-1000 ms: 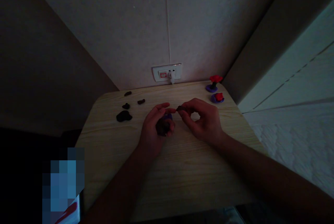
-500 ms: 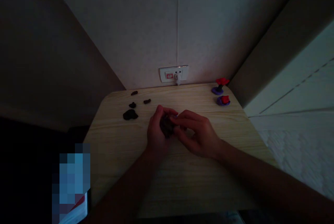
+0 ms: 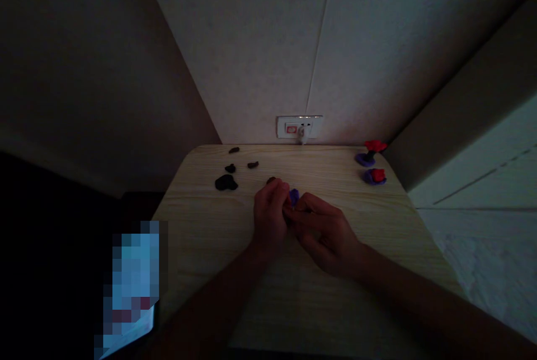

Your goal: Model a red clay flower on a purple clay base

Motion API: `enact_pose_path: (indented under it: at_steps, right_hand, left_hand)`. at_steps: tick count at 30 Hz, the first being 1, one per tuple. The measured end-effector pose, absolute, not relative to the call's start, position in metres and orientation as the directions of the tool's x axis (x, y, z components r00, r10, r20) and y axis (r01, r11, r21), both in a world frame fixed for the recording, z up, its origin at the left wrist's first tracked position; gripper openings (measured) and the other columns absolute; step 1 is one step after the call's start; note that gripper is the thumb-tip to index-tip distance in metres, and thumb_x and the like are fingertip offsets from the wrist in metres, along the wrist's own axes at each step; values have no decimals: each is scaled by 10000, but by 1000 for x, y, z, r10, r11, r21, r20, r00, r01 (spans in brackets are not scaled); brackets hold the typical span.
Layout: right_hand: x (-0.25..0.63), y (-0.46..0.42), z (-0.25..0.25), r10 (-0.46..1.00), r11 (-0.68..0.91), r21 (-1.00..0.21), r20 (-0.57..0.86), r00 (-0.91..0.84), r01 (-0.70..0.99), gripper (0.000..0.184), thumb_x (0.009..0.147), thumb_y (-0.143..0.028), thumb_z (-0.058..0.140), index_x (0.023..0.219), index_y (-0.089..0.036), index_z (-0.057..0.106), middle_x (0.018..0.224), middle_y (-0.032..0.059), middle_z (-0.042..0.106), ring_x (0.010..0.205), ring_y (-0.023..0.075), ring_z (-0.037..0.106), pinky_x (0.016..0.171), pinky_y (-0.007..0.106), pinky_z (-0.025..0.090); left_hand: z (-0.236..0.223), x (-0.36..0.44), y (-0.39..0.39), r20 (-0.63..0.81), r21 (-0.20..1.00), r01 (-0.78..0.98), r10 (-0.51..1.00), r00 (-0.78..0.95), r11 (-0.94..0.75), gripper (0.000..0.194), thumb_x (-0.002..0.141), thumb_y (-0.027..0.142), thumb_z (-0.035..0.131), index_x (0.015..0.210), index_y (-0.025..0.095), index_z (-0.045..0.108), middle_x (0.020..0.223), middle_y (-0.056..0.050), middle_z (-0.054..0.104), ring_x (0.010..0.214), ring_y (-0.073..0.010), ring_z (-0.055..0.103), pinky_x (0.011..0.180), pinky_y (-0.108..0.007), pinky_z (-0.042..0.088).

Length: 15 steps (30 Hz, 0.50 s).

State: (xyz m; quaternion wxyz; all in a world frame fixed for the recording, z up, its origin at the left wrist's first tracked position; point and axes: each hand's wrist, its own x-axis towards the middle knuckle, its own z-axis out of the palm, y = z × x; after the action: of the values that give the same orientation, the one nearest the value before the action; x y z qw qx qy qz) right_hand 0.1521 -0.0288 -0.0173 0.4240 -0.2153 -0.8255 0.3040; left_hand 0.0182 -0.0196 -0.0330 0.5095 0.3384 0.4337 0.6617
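Over the middle of the table, my left hand is closed around a dark brown lump that looks like modelling clay; only a bit of it shows above the fingers. My right hand has its fingertips pinched together against the left hand's fingers, and what lies between them is hidden. Just beyond the meeting fingertips a small purple piece shows; whether it is held or lies on the table I cannot tell.
Several dark lumps, the largest a flat black one, lie at the table's back left. At the back right stand a red-topped piece on a purple base and a red ball in a purple cup. A wall socket holds a plug. A blurred lit screen is lower left.
The view has shifted, so the table's things sit farther right. My left hand has turned, hiding most of the brown lump, and more of the purple piece now shows.
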Motion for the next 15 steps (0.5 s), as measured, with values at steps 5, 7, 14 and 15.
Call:
enact_pose_path:
  at_steps: [5, 7, 14, 15]
  right_hand:
    - [149, -29, -16, 635, 686, -721, 526, -567, 100, 316, 900, -99, 489, 1095, -152, 732, 901, 79, 576, 834, 201, 547, 699, 337, 474]
    - [148, -28, -17, 636, 678, -729, 516, -573, 97, 324, 894, -103, 486, 1099, -156, 731, 905, 76, 572, 839, 201, 546, 711, 343, 472]
    - [149, -18, -23, 675, 622, -772, 443, -590, 131, 339, 862, -138, 553, 1159, -191, 706, 911, 62, 578, 869, 212, 560, 758, 361, 493]
    - [149, -16, -24, 672, 626, -770, 454, -586, 122, 379, 866, -148, 563, 1224, -198, 678, 938, 65, 592, 886, 214, 569, 779, 367, 502]
  left_hand:
    - [-33, 20, -19, 45, 935, -323, 954, -295, -144, 365, 834, 338, 656, 548, 197, 478, 534, 37, 420, 511, -95, 382, 485, -234, 329]
    - [-34, 19, -18, 51, 945, -292, 949, -310, -146, 369, 836, 335, 646, 537, 198, 478, 524, 37, 418, 504, -97, 379, 483, -240, 329]
    - [-31, 13, -10, 65, 969, -212, 960, -272, -126, 327, 803, 328, 643, 527, 189, 536, 502, 34, 463, 474, -95, 426, 459, -231, 337]
    - [-30, 11, -8, 45, 968, -226, 962, -270, -109, 310, 797, 341, 646, 542, 188, 558, 491, 36, 469, 449, -95, 425, 435, -230, 327]
